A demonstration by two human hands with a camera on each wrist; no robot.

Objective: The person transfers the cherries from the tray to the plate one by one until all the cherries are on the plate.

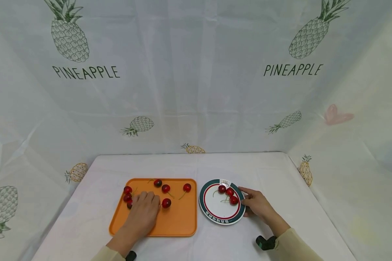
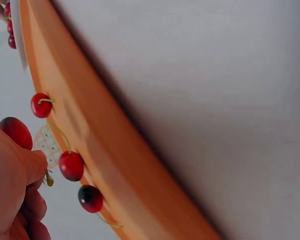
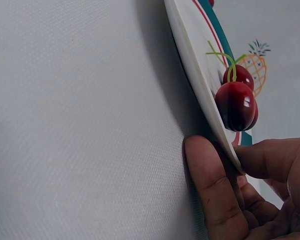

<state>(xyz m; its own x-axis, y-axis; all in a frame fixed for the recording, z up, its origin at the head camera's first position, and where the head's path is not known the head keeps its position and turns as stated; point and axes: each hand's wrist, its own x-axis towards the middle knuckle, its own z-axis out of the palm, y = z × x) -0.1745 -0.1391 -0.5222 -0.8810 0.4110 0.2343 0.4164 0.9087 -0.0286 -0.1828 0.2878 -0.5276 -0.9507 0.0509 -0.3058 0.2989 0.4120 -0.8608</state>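
Head view: left hand pinched cherry by stem over orange tray, near other cherries; right hand grip clasped plate just right of tray, three cherries aboard.

Cherries lie on a tray and the plate to its right.

Pale printed sheet hangs across the far side, vertical creases visible. Two big pineapple outlines, left and right, each over PINEAPPLE lettering. Similar pale sheeting runs down both sides; pink heart on the right. Small orange pineapples show just past edges of white-covered surface. Light's soft, warmer at right.
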